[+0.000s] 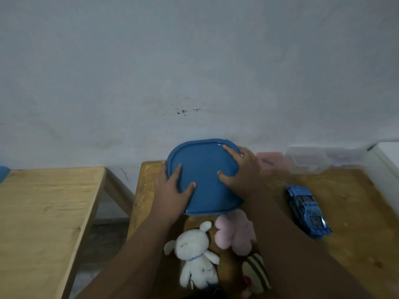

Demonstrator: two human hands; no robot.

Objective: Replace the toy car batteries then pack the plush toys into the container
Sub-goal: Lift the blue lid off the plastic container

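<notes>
A blue lid [203, 169] covers the container at the back of the wooden table [356, 201]. My left hand [172, 190] lies on the lid's left edge, thumb on top and fingers at the rim. My right hand [241, 167] presses flat on the lid's right side with spread fingers. In front of the lid lie a white plush bunny [196, 255], a pink plush [235, 231] and a striped plush [257, 275], partly hidden by my right arm. The blue toy car [307, 210] stands to the right.
A clear plastic box [323, 158] and a pink item [271, 160] stand against the wall at the back right. A white object [388, 156] is at the far right. A second wooden table [43, 212] stands to the left across a gap.
</notes>
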